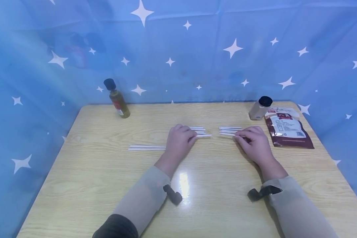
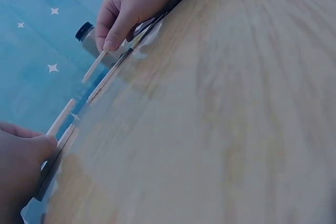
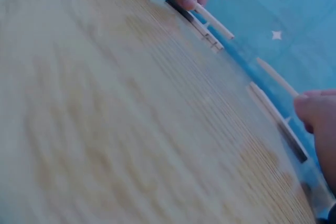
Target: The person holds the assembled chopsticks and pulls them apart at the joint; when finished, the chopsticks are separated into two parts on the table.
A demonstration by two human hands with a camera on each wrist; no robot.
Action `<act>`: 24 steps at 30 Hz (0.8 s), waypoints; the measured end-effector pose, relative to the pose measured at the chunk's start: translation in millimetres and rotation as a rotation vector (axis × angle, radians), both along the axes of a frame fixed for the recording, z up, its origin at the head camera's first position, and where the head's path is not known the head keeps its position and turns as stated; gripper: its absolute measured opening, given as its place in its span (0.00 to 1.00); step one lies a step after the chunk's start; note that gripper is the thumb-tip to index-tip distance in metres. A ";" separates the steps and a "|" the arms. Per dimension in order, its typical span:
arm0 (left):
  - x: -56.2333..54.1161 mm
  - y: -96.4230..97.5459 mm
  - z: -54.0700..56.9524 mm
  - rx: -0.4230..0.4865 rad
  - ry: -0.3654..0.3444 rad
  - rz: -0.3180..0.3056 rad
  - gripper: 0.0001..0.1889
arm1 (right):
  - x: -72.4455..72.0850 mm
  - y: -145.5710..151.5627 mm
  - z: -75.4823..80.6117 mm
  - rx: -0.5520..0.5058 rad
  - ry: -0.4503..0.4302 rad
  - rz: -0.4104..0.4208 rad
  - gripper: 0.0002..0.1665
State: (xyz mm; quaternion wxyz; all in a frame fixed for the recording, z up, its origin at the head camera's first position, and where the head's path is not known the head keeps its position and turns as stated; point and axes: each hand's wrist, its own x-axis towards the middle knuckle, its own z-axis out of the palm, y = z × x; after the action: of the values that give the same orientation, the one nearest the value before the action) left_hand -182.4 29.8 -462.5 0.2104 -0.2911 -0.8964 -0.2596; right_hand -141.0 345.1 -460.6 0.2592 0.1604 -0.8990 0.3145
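Note:
My left hand [image 1: 179, 139] pinches a pale, thin wooden stick [image 1: 205, 136] by one end, its free tip pointing right. Opposite it, my right hand [image 1: 256, 142] pinches a similar stick [image 1: 226, 134], whose tip points left. A gap separates the two tips. In the left wrist view, both held sticks, the left one [image 2: 63, 115] and the right one [image 2: 93, 67], are raised off the table. Just beyond each hand lie several more sticks in a left row [image 1: 197, 128] and a right row [image 1: 229, 128], partly covered by the hands.
Two longer pale sticks [image 1: 146, 147] lie left of my left hand, their right ends hidden. At the back left stands a dark-capped bottle [image 1: 119, 104]. A black-lidded jar [image 1: 259, 109] and a maroon packet [image 1: 288, 127] are at the back right of the wooden table [image 1: 214, 185].

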 end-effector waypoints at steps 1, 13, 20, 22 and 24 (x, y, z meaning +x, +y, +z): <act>-0.1 0.0 -0.7 -0.003 -0.001 0.005 0.05 | 0.5 -0.3 0.1 -0.002 0.000 -0.005 0.06; -0.7 -0.1 -3.3 -0.017 0.007 0.033 0.05 | 1.3 0.2 1.4 0.005 -0.020 -0.011 0.07; -0.3 0.2 -2.9 -0.027 -0.012 0.046 0.05 | 1.2 1.7 0.2 0.021 -0.056 -0.024 0.07; 0.0 0.1 -2.6 -0.031 -0.026 0.051 0.05 | 1.1 1.5 0.0 0.024 -0.064 -0.027 0.07; 0.0 0.0 -2.6 -0.029 -0.034 0.055 0.04 | 0.9 1.1 -0.1 0.024 -0.067 -0.028 0.07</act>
State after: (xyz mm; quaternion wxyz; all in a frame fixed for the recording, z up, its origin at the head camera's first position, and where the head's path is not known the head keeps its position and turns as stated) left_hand -182.3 29.7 -465.0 0.1978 -0.2649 -0.9112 -0.2456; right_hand -140.2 346.2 -460.7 0.2314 0.1404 -0.9129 0.3054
